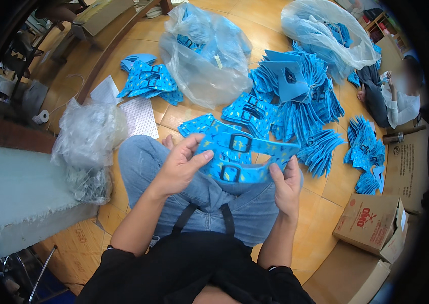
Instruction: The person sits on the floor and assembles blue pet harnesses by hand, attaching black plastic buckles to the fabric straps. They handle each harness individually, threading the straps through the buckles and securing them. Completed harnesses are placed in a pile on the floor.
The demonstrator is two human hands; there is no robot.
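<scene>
Over my lap, both hands hold up a flat blue patterned piece with black buckles (255, 147), which has a gap through its middle. My left hand (178, 169) is closed on its left end, thumb on the front face. At the lower right corner my right hand (286, 188) pinches it between thumb and fingers. Just beyond it, a bundle of similar blue pieces (250, 112) lies on the floor. Another stack with black buckles (152, 81) sits farther left. A large heap of them (295, 81) fans out at the far right, some showing plain blue backs.
Two clear plastic bags (214, 76) of blue pieces stand at the back. Crumpled plastic bags (90, 131) and a printed sheet (140, 116) lie left. Smaller blue stacks (363, 144) and cardboard boxes (371, 223) are right. Another person (404, 101) sits at the far right.
</scene>
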